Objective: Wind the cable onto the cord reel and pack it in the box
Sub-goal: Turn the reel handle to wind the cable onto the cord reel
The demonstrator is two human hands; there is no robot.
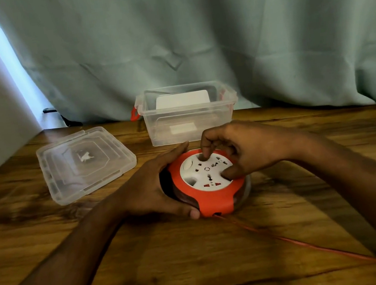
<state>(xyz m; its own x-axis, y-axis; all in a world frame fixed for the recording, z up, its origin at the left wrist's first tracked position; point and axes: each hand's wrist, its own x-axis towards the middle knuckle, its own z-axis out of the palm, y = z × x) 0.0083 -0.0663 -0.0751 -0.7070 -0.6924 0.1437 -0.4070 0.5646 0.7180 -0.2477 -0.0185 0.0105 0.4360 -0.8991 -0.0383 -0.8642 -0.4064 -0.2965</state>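
- Cord reel [208, 183] sits flat on the desk [151, 268], centre of frame, slightly right. Orange housing, white socket face on top, clear lower rim.
- Left hand [155, 190] is wrapped around the reel's left edge: fingers curl over the far side, thumb presses on the near orange rim. Clamped on the reel.
- Right hand [243, 149] comes over from the right, resting on the white face. One finger is pushed into a recess near the top of the face, the thumb sits in another at the right edge. Fingers bent and pressed on the reel top, not spread.
- Cable [292, 240], thin and orange, leaves the reel at its near edge and runs across the desk to the lower right of the frame. Blurred along its length.
- Box [189, 113], clear plastic, stands open just behind the reel, upper centre. Red latch on its left end. Something white shows inside; can't tell what.
- Lid [86, 162], clear, lies flat on the desk left of the box, well apart from the reel.
- Pale green curtain [191, 33] hangs behind the desk.
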